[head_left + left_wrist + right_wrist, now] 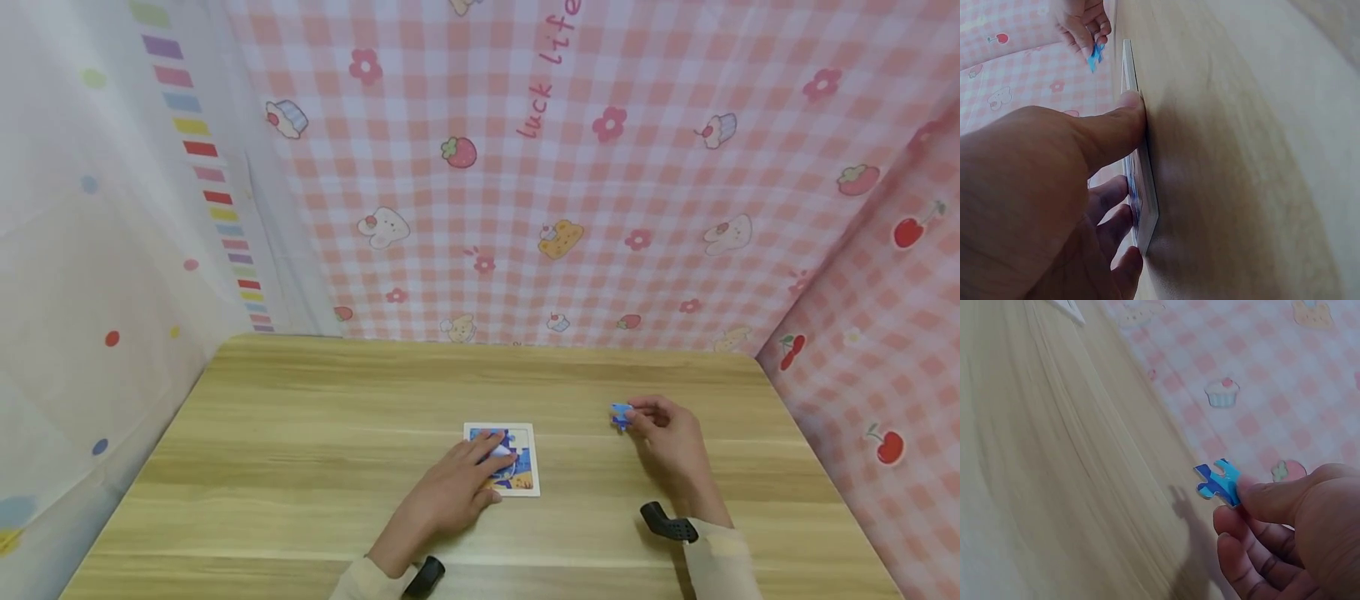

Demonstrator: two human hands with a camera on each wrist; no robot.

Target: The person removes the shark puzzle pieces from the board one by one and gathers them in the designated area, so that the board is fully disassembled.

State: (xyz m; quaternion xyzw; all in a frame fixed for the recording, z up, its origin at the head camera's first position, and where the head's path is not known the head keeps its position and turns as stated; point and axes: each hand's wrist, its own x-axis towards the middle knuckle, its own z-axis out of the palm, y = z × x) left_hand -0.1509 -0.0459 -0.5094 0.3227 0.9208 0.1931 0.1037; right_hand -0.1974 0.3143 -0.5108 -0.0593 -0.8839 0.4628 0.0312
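Observation:
A small square jigsaw puzzle (524, 479) in a white frame lies on the table, its picture blue and orange, with a pale gap toward its upper right. Across its left part rests my left hand (457, 487), fingers spread over the picture and thumb at the near edge; in the left wrist view the thumb touches the white frame (1145, 212). Off to the right, my right hand (671, 433) pinches a blue jigsaw piece (1217, 482) between thumb and fingers. The piece is held above the table, its shadow falling on the wood. My left hand hides part of the picture.
The wooden table (300, 450) reaches back to a pink checked cloth (495, 192) hanging behind it. A white dotted sheet (67, 275) hangs at the left, and a cherry-print cloth (892, 358) at the right. Each wrist bears a black strap-like device (667, 523).

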